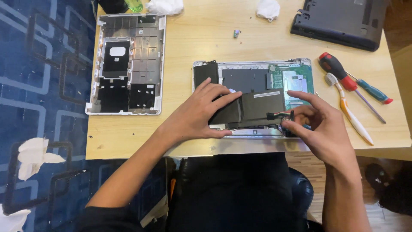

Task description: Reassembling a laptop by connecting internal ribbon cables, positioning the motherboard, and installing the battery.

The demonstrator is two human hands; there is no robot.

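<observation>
Battery pack, flat and black with a pale label strip along its top, sits tilted up out of the opened laptop base near the front edge of the table, about midway along it. Left hand lies spread across the pack's left half, fingers flat and pressing, not curled around anything. Right hand pinches at the pack's right end, where a short bundle of red and black wires runs to a small dark connector; whether that plug is seated or free, I cannot tell from here.

Progress, as I judge it: well into the strip-down. Bottom cover is already off and lies inside-up by the table's left edge. Green circuit board is exposed at the base's right end. The pack looks loosened from its bay but not lifted clear, so freeing the cable and taking it out seem left to do.

Off to the right, a red-handled screwdriver, a green-handled one and a white toothbrush lie untouched. A second dark laptop rests at the far right corner.
</observation>
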